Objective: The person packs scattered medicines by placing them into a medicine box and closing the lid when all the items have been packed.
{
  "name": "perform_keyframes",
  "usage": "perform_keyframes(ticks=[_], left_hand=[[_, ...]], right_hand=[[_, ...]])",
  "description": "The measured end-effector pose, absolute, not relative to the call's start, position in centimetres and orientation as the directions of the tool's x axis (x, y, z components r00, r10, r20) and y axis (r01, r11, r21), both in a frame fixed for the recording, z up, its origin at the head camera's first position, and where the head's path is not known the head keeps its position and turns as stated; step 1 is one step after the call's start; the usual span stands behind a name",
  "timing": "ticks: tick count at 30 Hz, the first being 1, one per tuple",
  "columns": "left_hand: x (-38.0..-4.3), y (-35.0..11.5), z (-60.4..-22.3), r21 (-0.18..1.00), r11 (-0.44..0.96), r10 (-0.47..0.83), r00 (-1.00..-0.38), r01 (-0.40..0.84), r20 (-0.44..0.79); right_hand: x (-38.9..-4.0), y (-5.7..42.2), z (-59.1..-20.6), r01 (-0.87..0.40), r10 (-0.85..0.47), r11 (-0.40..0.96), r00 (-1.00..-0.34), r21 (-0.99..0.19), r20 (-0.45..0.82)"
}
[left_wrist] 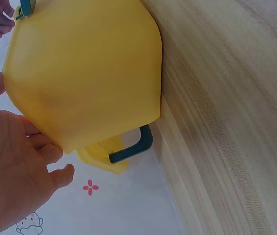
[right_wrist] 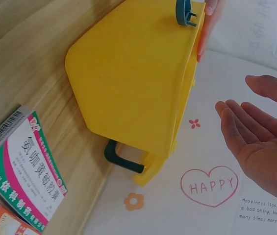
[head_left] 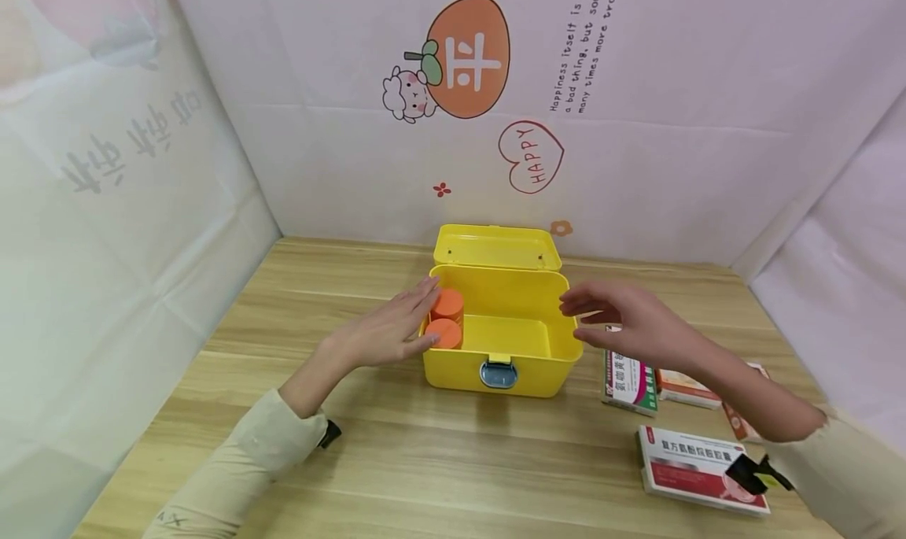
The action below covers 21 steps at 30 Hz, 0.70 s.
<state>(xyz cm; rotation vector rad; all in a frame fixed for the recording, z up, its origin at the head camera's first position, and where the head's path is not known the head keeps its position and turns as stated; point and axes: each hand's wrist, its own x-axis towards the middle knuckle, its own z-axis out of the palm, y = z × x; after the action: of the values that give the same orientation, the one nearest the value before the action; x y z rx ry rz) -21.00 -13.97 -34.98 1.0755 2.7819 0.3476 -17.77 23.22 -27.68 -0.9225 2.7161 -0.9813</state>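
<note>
A yellow lidded box (head_left: 453, 374) stands on the wooden table with its lid (head_left: 495, 249) swung back and a dark clasp (head_left: 499, 374) on its front. Two orange round-topped containers (head_left: 447, 303) sit inside, against the left wall. My left hand (head_left: 385, 326) is at the left rim, fingers extended over it and partly covering the containers; in the left wrist view its thumb and fingertips lie right along the box edge. My right hand (head_left: 626, 319) hovers by the right rim, fingers loosely bent, palm towards the box, holding nothing. The right wrist view shows that palm (right_wrist: 265, 127) bare.
Right of the box lies a white, pink and green medicine box (head_left: 630, 382), with orange-and-white boxes (head_left: 690, 389) beside it under my right forearm. Nearer me is a red-and-white medicine box (head_left: 701, 472). A printed cloth (head_left: 340, 153) hangs behind the table; a dark handle (left_wrist: 131, 149) sticks out behind the box.
</note>
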Motion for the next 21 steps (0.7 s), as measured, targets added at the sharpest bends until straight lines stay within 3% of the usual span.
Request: perform_keyframes(ticks=[21], left_hand=[[-21.1,-14.0,-35.1,0.275,0.72,0.672,-0.739,0.638,-0.045]], right_hand=[[-15.4,26.7,-29.8,-0.479,-0.535,0.67,-0.841,-0.567,0.078]])
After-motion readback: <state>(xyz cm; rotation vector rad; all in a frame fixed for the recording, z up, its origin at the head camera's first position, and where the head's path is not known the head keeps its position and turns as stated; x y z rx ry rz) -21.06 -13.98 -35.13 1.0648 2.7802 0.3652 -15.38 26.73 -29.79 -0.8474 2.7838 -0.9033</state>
